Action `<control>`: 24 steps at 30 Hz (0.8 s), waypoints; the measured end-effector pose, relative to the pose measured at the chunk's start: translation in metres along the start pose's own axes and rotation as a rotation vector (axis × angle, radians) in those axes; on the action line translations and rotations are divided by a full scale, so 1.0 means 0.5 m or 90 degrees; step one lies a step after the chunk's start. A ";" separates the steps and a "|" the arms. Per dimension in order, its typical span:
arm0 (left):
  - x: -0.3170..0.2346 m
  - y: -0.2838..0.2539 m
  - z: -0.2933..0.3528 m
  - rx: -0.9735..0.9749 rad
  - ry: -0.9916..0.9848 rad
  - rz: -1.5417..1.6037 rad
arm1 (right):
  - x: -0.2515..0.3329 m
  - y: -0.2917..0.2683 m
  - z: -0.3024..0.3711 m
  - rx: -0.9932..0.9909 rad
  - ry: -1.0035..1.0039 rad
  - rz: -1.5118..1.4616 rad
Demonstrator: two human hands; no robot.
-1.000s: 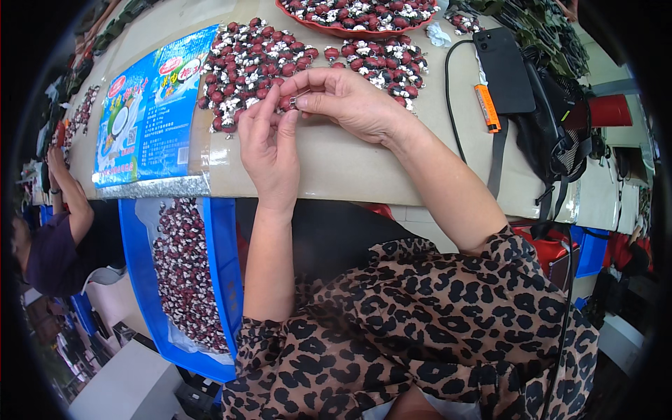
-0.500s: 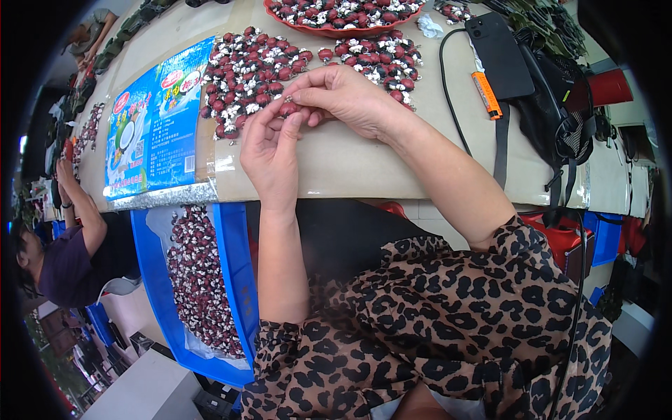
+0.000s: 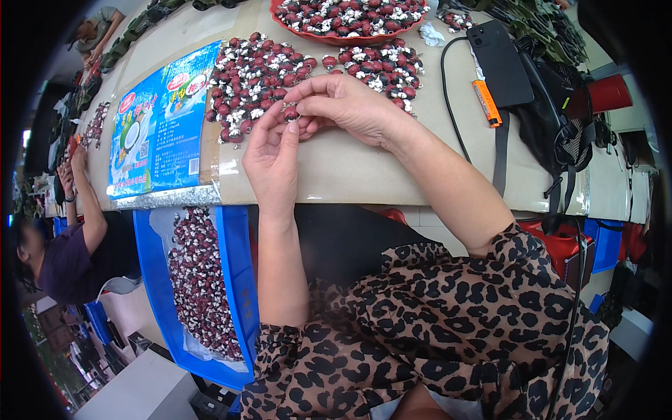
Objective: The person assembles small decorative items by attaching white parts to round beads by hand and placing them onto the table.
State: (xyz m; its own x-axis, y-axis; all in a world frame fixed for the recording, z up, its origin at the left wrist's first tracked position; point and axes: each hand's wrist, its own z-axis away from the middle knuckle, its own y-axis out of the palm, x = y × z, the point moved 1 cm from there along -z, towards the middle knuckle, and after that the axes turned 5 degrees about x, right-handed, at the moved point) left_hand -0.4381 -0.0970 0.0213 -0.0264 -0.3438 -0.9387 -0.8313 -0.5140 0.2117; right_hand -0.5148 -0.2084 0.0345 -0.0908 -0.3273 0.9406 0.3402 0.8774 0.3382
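A small round dark-red and black piece [image 3: 290, 113] is pinched between the fingertips of both hands, above the table's near side. My left hand [image 3: 271, 159] holds it from below with thumb and fingers closed. From the right, my right hand [image 3: 348, 108] closes thumb and forefinger on its top. The fingers hide much of it. Just beyond the hands lies a spread of similar red, black and white pieces [image 3: 241, 77], with a second cluster [image 3: 381, 66] to its right.
A red bowl [image 3: 280, 21] heaped with such pieces stands at the far side. Left lies a blue printed cardboard sheet [image 3: 168, 150]. A phone [image 3: 498, 63], an orange-wrapped item [image 3: 486, 103] and a black bag [image 3: 553, 119] occupy the right. Below the edge hangs a blue crate [image 3: 238, 280] of pieces; a co-worker [image 3: 70, 259] sits left.
The view has shifted slightly, so the table's things appear a little lower and to the right. Both hands keep their pinch on the small piece, and the fingers have shifted slightly around it.
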 end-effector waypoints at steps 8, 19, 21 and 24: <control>0.005 -0.007 -0.003 -0.009 0.001 0.014 | -0.001 -0.005 -0.002 0.015 0.039 -0.031; 0.002 -0.007 -0.001 0.037 -0.084 0.001 | 0.002 -0.011 0.003 0.002 0.026 -0.010; 0.002 -0.009 -0.002 0.036 -0.081 0.002 | 0.007 -0.005 0.005 0.008 0.026 -0.021; -0.003 -0.006 0.000 0.032 -0.083 0.012 | 0.011 0.001 0.008 0.024 0.018 -0.011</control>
State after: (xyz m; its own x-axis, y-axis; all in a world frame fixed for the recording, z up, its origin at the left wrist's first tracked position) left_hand -0.4355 -0.0950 0.0221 -0.1123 -0.2459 -0.9628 -0.8567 -0.4669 0.2192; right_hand -0.5191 -0.2086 0.0400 -0.0702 -0.3520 0.9334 0.3038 0.8837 0.3561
